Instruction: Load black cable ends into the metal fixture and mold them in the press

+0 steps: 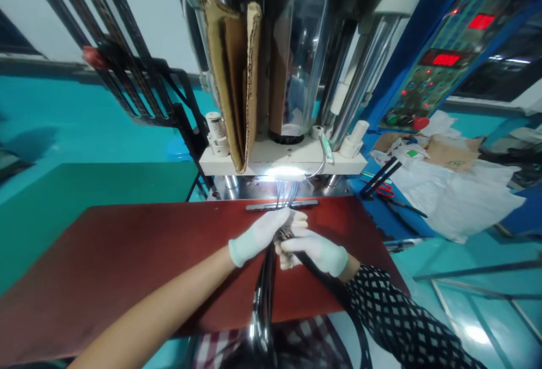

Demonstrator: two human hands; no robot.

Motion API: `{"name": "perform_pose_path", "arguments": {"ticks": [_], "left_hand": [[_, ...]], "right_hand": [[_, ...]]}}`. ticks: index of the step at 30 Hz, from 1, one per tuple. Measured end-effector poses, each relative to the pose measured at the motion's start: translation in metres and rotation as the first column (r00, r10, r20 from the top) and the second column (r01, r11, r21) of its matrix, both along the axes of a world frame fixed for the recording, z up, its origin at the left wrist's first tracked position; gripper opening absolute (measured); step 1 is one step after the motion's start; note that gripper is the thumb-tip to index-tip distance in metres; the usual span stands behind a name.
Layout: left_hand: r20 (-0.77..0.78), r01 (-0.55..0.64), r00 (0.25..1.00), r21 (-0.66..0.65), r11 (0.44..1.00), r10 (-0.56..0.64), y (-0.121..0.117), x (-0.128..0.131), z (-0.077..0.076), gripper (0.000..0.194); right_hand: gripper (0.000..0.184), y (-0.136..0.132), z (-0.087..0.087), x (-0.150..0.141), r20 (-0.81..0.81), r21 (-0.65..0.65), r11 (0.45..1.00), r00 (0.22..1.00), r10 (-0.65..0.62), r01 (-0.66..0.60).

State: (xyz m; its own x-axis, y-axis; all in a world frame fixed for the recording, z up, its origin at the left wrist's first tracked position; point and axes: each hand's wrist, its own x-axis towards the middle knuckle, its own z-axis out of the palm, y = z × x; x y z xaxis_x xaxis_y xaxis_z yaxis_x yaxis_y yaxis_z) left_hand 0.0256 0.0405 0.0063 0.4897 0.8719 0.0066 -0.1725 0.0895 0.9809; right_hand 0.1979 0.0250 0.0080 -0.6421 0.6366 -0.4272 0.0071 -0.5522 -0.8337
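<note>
In a white glove, my left hand [269, 229] is closed around a bundle at the front edge of the press, its fingers partly overlapped by the other hand. Below it a bundle of glossy black cables [263, 295] drops to my lap. My right hand [315, 247], also gloved, pinches the end of a black cable [324, 279] that curves down to the right. Small shiny ends show between the hands, too small to make out. Thin wires [285, 191] run from the hands into the lit gap of the press, over a metal bar [302, 203].
The white press plate [283, 160] hangs over the gap, with folded cardboard [237, 87] standing on it. A red-brown work board [139, 256] lies in front. At right are a control panel [440, 58], red-handled scissors [385, 189] and white plastic sheeting [453, 200].
</note>
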Motion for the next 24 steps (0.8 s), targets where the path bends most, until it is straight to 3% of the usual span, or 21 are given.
{"name": "perform_pose_path", "arguments": {"ticks": [2, 3, 5, 6, 8, 10, 13, 18, 21, 24], "left_hand": [[-0.028, -0.079, 0.996, 0.057, 0.995, 0.081, 0.011, -0.014, -0.005, 0.058], [-0.085, -0.178, 0.978, 0.146, 0.973, 0.192, 0.017, -0.024, -0.008, 0.055], [-0.294, -0.314, 0.836, 0.438, 0.843, 0.464, 0.031, -0.043, -0.014, 0.042], [-0.423, -0.262, 0.718, 0.572, 0.777, 0.553, 0.037, -0.05, -0.018, 0.035], [-0.633, -0.011, 0.497, 0.68, 0.733, 0.594, 0.048, -0.056, -0.026, 0.029], [-0.751, 0.197, 0.375, 0.637, 0.745, 0.543, 0.056, -0.05, -0.034, 0.032], [-0.799, 0.323, 0.286, 0.6, 0.732, 0.529, 0.057, -0.038, -0.039, 0.031], [-0.837, 0.35, 0.21, 0.547, 0.761, 0.505, 0.035, -0.051, -0.03, 0.023], [-0.851, 0.336, 0.096, 0.516, 0.788, 0.517, 0.021, -0.059, -0.025, 0.025], [-0.859, 0.364, -0.025, 0.469, 0.805, 0.511, 0.01, -0.063, -0.024, 0.028]], "right_hand": [[0.035, 0.002, -0.004, -0.001, 0.0, 0.051, 0.997, 0.999, -0.052, 0.052], [0.037, 0.003, -0.006, 0.0, -0.02, 0.064, 0.994, 0.996, -0.082, 0.084], [0.04, 0.006, -0.01, 0.002, -0.073, 0.038, 0.993, 0.991, -0.108, 0.111], [0.041, 0.007, -0.011, 0.003, -0.093, -0.001, 0.994, 0.99, -0.105, 0.106], [0.039, 0.01, -0.013, 0.003, -0.118, -0.086, 0.993, 0.989, -0.085, 0.075], [0.032, 0.011, -0.013, 0.0, -0.101, -0.092, 0.994, 0.993, -0.064, 0.055], [0.02, 0.011, -0.012, -0.007, 0.03, 0.06, 0.998, 0.999, -0.034, 0.033], [0.016, 0.005, -0.009, -0.012, 0.291, 0.347, 0.937, 0.954, -0.074, -0.033], [0.016, -0.001, -0.008, -0.016, 0.354, 0.411, 0.907, 0.933, -0.067, -0.091], [0.014, -0.008, -0.003, -0.02, 0.477, 0.5, 0.831, 0.878, -0.028, -0.245]]}}
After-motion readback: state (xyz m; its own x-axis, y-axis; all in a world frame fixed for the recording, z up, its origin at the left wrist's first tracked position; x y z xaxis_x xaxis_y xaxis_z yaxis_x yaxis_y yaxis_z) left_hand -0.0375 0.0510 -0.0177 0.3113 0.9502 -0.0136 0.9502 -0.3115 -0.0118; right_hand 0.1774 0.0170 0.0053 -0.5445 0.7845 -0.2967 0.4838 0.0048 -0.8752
